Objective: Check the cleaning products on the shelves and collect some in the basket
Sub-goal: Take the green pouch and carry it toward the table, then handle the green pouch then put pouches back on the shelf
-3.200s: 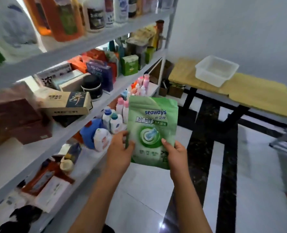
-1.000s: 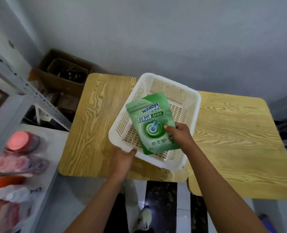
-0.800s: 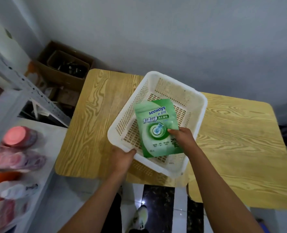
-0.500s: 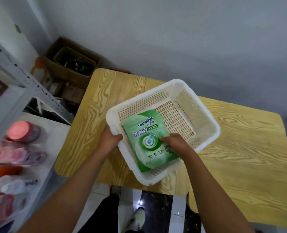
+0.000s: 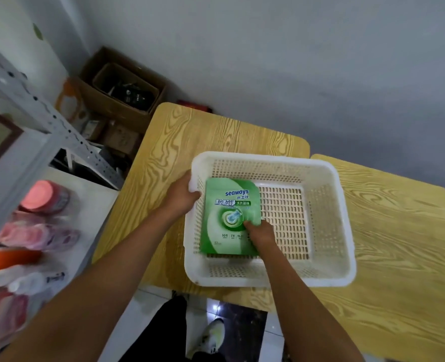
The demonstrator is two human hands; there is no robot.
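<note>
Head view looks straight down on two wooden tables [image 5: 398, 257] pushed side by side, yellow tops with bold swirling grain and rounded corners, a thin seam between them. Sitting across that seam is the white basket [image 5: 346, 231], a square plastic tub with a smooth rolled rim and walls and floor punched through with small slots. Off to the left runs the grey shelf rack [image 5: 59, 126], a perforated metal upright and a pale board carrying blurred pink, white and orange bottles [image 5: 43, 197]. Behind the table, an open cardboard box [image 5: 106, 100] sits on the floor against the grey wall, dark items inside that I can't make out.

Now the pouch: the green detergent pouch [image 5: 229, 205] lies flat on the basket floor, pressed up against the left wall, face up. It's glossy, rectangular, soft-cornered, with "seaways" in blue lettering, white Chinese characters beneath, and a round swirl graphic in the middle.

Left hand [image 5: 182, 197] grips the basket's left rim, fingers curled over the edge. Right hand [image 5: 260, 233] reaches down inside, fingers bent onto the pouch's lower right corner, thumb pressing its face. Down below, a light sneaker [image 5: 213, 335] on glossy tiles.
</note>
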